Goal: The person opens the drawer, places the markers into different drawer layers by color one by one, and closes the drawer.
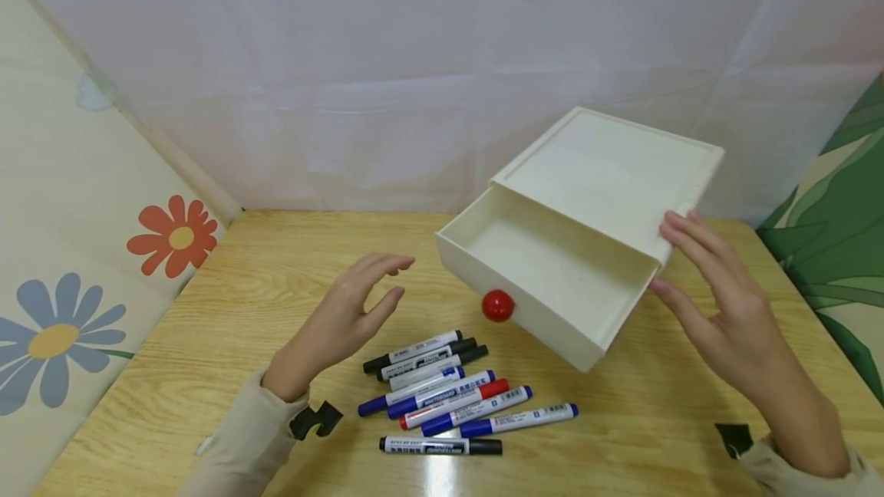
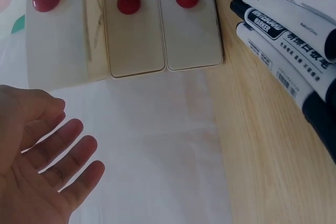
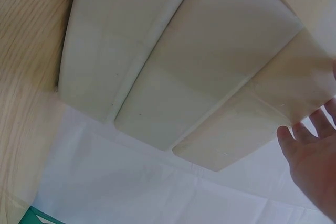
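A cream desktop drawer unit (image 1: 615, 175) stands on the table, its top drawer (image 1: 542, 320) pulled well out, with a bare floor inside. A round red knob (image 1: 497, 305) sits on that drawer's front. In the left wrist view two lower drawers (image 2: 137, 45) are closed, each with its own red knob. My left hand (image 1: 345, 320) hovers to the left of the drawer, fingers apart from it and holding nothing. At the unit's right side, my right hand (image 1: 739, 313) touches the upper edge with extended fingertips, thumb lower down near the drawer's corner.
Several whiteboard markers (image 1: 442, 445) with black, blue and red caps lie on the wooden table (image 1: 276, 267) in front of the unit. A pale cloth backdrop (image 1: 345, 98) rises behind the table. Flower-printed panels (image 1: 62, 175) flank the left side, leaf-printed ones the right.
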The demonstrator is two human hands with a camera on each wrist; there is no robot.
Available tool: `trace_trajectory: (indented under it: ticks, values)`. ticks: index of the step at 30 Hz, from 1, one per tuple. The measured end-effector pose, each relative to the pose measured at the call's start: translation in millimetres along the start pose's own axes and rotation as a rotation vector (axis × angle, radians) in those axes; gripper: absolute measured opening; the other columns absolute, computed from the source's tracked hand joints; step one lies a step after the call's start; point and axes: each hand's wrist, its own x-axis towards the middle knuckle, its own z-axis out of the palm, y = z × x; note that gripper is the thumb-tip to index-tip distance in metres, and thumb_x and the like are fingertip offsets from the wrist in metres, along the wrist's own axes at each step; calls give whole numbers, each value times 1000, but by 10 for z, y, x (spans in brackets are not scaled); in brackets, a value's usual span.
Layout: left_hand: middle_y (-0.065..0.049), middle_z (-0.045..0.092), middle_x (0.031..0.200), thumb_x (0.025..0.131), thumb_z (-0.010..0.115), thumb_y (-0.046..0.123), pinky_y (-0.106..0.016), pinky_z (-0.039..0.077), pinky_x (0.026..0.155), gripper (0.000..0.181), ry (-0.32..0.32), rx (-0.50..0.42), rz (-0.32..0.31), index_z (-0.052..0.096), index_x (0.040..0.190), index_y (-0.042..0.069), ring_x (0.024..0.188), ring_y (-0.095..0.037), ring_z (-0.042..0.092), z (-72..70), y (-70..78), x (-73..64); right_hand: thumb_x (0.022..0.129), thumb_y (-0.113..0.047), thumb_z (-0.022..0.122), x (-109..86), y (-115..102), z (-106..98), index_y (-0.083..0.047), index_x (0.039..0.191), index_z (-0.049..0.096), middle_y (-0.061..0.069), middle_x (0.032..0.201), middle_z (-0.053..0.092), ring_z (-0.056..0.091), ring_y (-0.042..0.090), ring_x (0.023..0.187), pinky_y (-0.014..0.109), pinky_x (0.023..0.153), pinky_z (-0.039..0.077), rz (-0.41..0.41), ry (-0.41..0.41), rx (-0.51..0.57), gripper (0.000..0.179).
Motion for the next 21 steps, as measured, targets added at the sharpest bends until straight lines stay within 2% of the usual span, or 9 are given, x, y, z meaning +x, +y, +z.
trace_trajectory:
  ticks: [9,21]
  values:
    - [-11,64,130,94,65,4,-47,53,99,38,-26,-5,-45,59,132,4,122,-27,59,17,-51,-82,99,-46,52,2,5,2,15,128,55,20,146,51,37,26,146,25,121,29,-10,5,-3,68]
    - [-9,65,127,94,65,4,-46,55,93,37,-56,-13,-67,60,131,5,112,-24,62,56,-100,-165,99,-45,52,11,9,4,16,129,54,19,146,50,37,26,147,26,121,29,-11,3,4,68]
